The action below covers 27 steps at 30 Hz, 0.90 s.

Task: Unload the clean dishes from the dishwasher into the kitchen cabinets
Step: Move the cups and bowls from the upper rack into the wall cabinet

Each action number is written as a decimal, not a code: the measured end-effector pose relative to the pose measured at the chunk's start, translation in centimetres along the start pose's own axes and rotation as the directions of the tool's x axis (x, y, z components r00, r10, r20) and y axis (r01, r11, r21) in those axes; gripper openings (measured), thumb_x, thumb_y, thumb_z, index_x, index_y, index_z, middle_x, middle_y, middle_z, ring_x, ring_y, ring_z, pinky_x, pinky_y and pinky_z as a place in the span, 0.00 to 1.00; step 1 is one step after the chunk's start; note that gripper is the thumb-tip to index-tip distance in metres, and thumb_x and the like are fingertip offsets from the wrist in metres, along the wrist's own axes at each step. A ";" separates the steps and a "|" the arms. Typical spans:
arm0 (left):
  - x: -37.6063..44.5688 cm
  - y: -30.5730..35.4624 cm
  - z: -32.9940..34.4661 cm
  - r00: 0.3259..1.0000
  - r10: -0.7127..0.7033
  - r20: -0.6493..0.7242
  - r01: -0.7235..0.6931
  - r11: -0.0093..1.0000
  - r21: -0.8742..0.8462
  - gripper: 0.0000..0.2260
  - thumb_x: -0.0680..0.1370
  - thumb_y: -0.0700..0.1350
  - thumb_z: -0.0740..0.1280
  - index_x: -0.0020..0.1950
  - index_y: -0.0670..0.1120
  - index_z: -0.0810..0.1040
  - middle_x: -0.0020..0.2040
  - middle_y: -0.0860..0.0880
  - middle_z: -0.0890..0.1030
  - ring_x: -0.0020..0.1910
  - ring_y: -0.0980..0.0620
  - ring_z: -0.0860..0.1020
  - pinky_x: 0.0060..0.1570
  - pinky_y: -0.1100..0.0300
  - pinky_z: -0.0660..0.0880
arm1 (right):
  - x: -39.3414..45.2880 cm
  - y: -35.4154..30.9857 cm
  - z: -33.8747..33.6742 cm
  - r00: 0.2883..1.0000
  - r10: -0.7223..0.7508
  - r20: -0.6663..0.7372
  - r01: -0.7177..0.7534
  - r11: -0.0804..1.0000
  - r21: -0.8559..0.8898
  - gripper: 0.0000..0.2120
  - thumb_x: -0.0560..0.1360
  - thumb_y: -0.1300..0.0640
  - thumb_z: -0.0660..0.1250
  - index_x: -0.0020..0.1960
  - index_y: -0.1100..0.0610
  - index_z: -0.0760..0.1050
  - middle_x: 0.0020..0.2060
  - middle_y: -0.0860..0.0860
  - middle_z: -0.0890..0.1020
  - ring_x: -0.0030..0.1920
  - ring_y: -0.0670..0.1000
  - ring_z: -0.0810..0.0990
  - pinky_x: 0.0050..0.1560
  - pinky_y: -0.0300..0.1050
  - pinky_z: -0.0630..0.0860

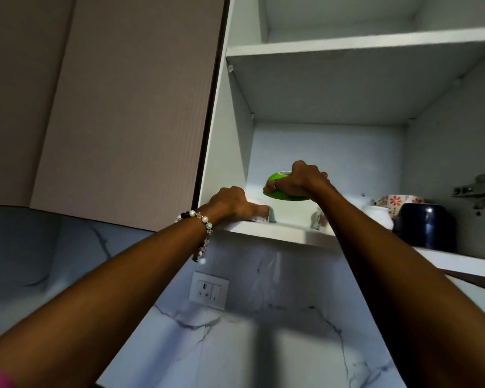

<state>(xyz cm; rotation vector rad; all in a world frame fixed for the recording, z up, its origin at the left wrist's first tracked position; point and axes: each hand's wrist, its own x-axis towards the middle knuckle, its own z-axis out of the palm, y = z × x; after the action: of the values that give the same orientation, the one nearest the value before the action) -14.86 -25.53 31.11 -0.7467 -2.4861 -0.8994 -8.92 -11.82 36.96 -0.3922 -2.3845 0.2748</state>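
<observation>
I look up into an open white wall cabinet. My right hand grips a green bowl, held tilted and upside down above the lowest shelf. At the shelf's left end my left hand, with a beaded bracelet on the wrist, is curled over a white bowl that sits on the shelf. Most of that white bowl is hidden by the hand.
On the same shelf to the right stand a white cup, a flower-patterned dish and a dark blue mug. A small patterned cup sits behind my right forearm. The upper shelf shows nothing. A closed cabinet door is left; a wall socket below.
</observation>
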 end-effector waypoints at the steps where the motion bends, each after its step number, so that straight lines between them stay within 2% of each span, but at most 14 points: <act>1: 0.2 0.0 0.0 1.000 -0.011 0.019 0.010 1.000 0.016 0.31 0.69 0.65 0.69 0.61 0.42 0.73 0.56 0.44 0.76 0.49 0.47 0.72 0.46 0.57 0.70 | 0.5 0.0 0.6 1.000 0.012 0.015 -0.012 1.000 -0.019 0.36 0.68 0.36 0.70 0.66 0.59 0.67 0.63 0.58 0.74 0.64 0.60 0.71 0.64 0.53 0.65; 4: 0.8 0.0 0.0 0.997 -0.024 0.073 0.023 1.000 0.018 0.30 0.70 0.63 0.68 0.61 0.42 0.73 0.51 0.45 0.74 0.49 0.47 0.72 0.46 0.58 0.68 | 1.5 0.3 2.3 0.995 0.069 0.067 -0.065 0.996 -0.054 0.32 0.68 0.39 0.70 0.63 0.59 0.69 0.61 0.57 0.75 0.63 0.60 0.72 0.64 0.54 0.64; 10: 2.1 -0.7 0.2 0.995 0.003 0.103 0.000 1.000 -0.029 0.28 0.71 0.60 0.69 0.62 0.42 0.72 0.51 0.47 0.74 0.48 0.50 0.73 0.47 0.58 0.70 | 3.1 0.5 4.3 0.941 0.216 0.260 -0.201 0.976 -0.082 0.30 0.67 0.42 0.70 0.61 0.60 0.71 0.55 0.57 0.74 0.56 0.58 0.75 0.63 0.52 0.70; 12: 2.3 -0.9 0.1 0.995 0.014 0.102 -0.009 0.999 -0.049 0.28 0.70 0.60 0.70 0.62 0.43 0.72 0.50 0.48 0.74 0.43 0.53 0.73 0.42 0.60 0.70 | 2.9 0.4 4.1 0.909 0.227 0.350 -0.217 0.974 -0.070 0.23 0.72 0.45 0.68 0.56 0.62 0.70 0.50 0.58 0.74 0.50 0.57 0.73 0.55 0.48 0.70; 14: 2.4 -1.2 0.1 0.996 0.030 0.087 -0.024 0.997 -0.071 0.29 0.70 0.60 0.70 0.62 0.43 0.72 0.50 0.48 0.74 0.43 0.53 0.72 0.43 0.59 0.69 | 2.3 0.3 3.9 0.886 0.242 0.395 -0.229 0.970 -0.079 0.20 0.76 0.46 0.64 0.56 0.62 0.69 0.45 0.58 0.74 0.47 0.57 0.73 0.50 0.48 0.68; 16: 2.5 -1.4 0.3 0.996 0.041 0.076 -0.034 0.995 -0.091 0.29 0.69 0.61 0.71 0.61 0.42 0.72 0.52 0.47 0.76 0.47 0.51 0.73 0.45 0.59 0.69 | 2.1 0.4 3.9 0.883 0.241 0.404 -0.214 0.971 -0.111 0.25 0.76 0.46 0.65 0.64 0.64 0.69 0.54 0.59 0.76 0.52 0.58 0.73 0.50 0.48 0.68; 18: 2.5 -1.6 0.4 0.996 0.054 0.068 -0.047 0.993 -0.106 0.31 0.68 0.62 0.72 0.60 0.42 0.73 0.54 0.46 0.77 0.50 0.49 0.75 0.46 0.58 0.71 | 1.9 0.4 3.9 0.884 0.243 0.400 -0.205 0.969 -0.135 0.28 0.75 0.47 0.66 0.67 0.64 0.67 0.64 0.60 0.73 0.56 0.58 0.73 0.51 0.49 0.69; 20: 2.5 -1.8 0.4 0.996 0.062 0.062 -0.054 0.992 -0.118 0.31 0.66 0.64 0.72 0.58 0.43 0.74 0.53 0.46 0.78 0.50 0.48 0.75 0.45 0.58 0.71 | 2.0 0.6 4.0 0.899 0.227 0.375 -0.189 0.972 -0.137 0.30 0.74 0.47 0.68 0.67 0.65 0.67 0.65 0.60 0.72 0.61 0.59 0.74 0.53 0.49 0.70; 23: 2.5 -2.1 0.4 0.997 0.070 0.026 -0.067 0.990 -0.123 0.30 0.65 0.64 0.73 0.54 0.43 0.75 0.53 0.46 0.79 0.47 0.50 0.74 0.45 0.58 0.71 | 1.8 1.0 4.1 0.933 0.177 0.314 -0.152 0.983 -0.105 0.33 0.72 0.45 0.71 0.66 0.65 0.68 0.64 0.60 0.74 0.62 0.59 0.74 0.58 0.49 0.70; 27: 2.2 -2.4 0.2 0.995 0.089 -0.038 -0.094 0.985 -0.145 0.34 0.68 0.56 0.75 0.67 0.41 0.69 0.66 0.43 0.74 0.55 0.49 0.72 0.54 0.58 0.69 | 1.1 1.3 4.1 0.958 0.148 0.244 -0.140 0.989 -0.050 0.35 0.70 0.43 0.71 0.66 0.65 0.66 0.64 0.60 0.73 0.63 0.58 0.73 0.54 0.47 0.68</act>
<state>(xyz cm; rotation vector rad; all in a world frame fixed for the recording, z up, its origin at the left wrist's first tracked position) -18.05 -26.19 31.04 -0.8802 -2.3565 -1.0602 -12.22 -10.59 34.19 -0.5778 -2.6113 0.3712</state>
